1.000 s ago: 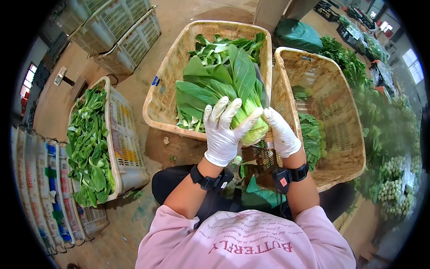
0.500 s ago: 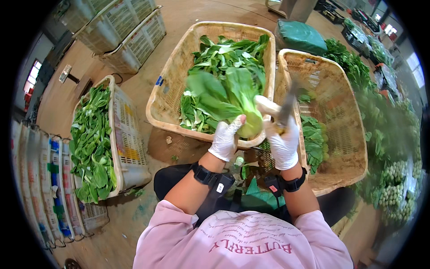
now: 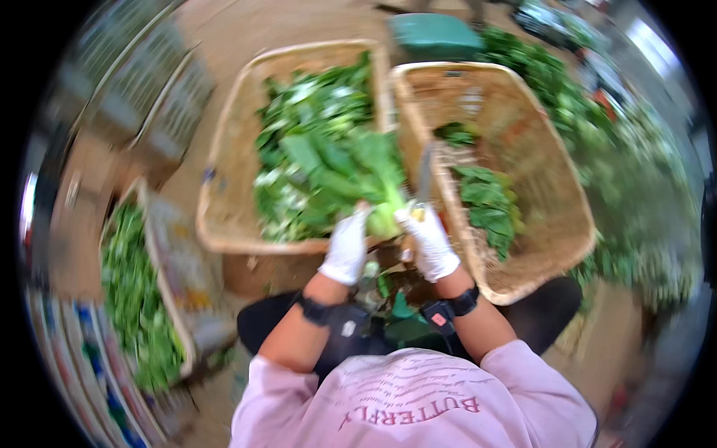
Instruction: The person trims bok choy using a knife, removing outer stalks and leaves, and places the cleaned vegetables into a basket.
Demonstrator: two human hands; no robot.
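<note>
My left hand [image 3: 346,246], in a white glove, is closed around the base of a leafy bok choy [image 3: 387,183]. The plant's green leaves fan out to the left over the near right part of a tan basket [image 3: 214,160] filled with similar greens [image 3: 317,104]. Close beside the stem, my gloved right hand [image 3: 431,245] grips a knife [image 3: 426,175] by its handle. Its blade points up and away from me, by the wall between the two baskets. Motion blur hides whether the right fingers touch the bok choy.
To the right stands a second tan basket [image 3: 549,194] with a few bok choy [image 3: 485,209] inside. A white crate [image 3: 175,254] of greens is at left, near stacked crates [image 3: 134,82]. A green bundle [image 3: 437,36] lies at the back; piled vegetables [image 3: 620,187] line the right.
The whole view has shifted, so the baskets appear farther left. My right thumb and fingers have drawn in around the knife handle. Both hands still hold the bok choy and knife.
</note>
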